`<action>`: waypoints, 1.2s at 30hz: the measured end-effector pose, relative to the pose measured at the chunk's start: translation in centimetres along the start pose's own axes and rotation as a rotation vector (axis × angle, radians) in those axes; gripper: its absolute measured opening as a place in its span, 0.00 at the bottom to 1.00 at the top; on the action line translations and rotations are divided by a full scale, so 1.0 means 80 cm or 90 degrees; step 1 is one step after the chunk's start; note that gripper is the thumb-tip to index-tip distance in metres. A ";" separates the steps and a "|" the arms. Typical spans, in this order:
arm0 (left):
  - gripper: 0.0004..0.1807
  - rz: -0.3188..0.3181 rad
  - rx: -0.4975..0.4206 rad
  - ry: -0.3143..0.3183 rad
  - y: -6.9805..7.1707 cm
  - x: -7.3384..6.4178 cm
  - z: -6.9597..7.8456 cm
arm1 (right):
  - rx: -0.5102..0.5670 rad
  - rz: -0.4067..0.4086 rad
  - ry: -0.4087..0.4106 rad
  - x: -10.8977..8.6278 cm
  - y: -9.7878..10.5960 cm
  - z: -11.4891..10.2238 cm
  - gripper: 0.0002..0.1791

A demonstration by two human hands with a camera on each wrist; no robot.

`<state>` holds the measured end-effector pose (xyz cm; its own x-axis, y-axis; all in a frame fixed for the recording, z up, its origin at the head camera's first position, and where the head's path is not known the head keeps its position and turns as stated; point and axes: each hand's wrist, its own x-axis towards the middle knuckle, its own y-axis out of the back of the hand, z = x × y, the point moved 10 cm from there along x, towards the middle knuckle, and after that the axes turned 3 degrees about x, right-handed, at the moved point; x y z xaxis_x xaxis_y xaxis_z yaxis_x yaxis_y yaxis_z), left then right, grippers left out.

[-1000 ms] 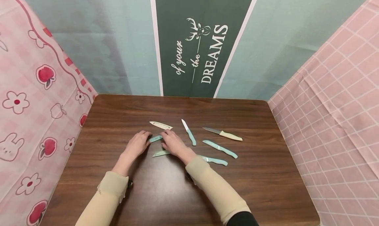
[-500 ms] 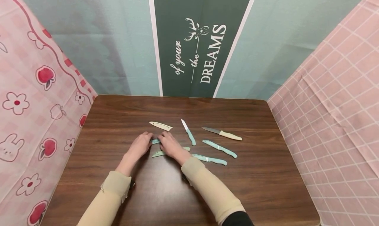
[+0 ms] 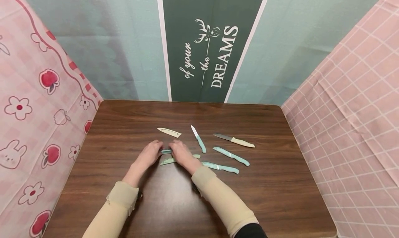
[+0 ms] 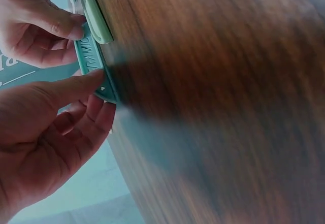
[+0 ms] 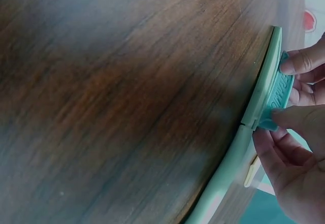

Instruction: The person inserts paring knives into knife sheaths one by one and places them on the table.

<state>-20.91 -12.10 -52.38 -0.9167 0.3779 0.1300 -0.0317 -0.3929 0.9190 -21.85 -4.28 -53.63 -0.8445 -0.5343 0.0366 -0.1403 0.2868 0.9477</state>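
Observation:
Both hands pinch a teal knife sheath (image 3: 166, 151) with raised lettering, just above or at the tabletop; which, I cannot tell. My left hand (image 3: 150, 152) has thumb and fingertips on its left end, clearly seen in the left wrist view, where the sheath (image 4: 96, 61) lies between the two hands. At the other end, my right hand (image 3: 183, 154) grips it between thumb and fingers. Right beside it on the near side lies a green sheathed knife (image 3: 167, 161), partly covered by the right hand. In the right wrist view this green knife (image 5: 264, 87) runs alongside the teal sheath (image 5: 281, 94).
Behind the hands lies a cream sheath (image 3: 169, 132). To the right are a bare knife with a teal handle (image 3: 201, 144), a bare cream-handled knife (image 3: 243, 142) and two teal sheathed knives (image 3: 240, 159) (image 3: 229, 169). Cloth-covered walls surround the wooden table (image 3: 280, 203).
The teal sheath has come slightly nearer and turned from slanted to nearly level, with both hands still on it. My right forearm has shifted a little left, uncovering more of the knives beneath.

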 end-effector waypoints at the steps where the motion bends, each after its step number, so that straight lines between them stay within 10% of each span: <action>1: 0.09 0.008 0.003 -0.010 0.001 0.000 0.002 | 0.000 0.001 0.002 -0.001 0.002 0.000 0.06; 23: 0.08 0.071 -0.041 0.037 0.033 -0.012 0.008 | 0.068 0.065 0.025 -0.017 0.052 -0.001 0.08; 36: 0.05 0.097 -0.075 0.089 0.041 -0.020 -0.001 | 0.095 0.105 -0.032 -0.028 0.071 0.049 0.07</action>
<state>-19.59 -14.10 -49.61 -0.9603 0.1908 0.2036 0.0723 -0.5348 0.8419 -22.78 1.65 -49.53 -0.8863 -0.4314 0.1685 -0.0699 0.4841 0.8722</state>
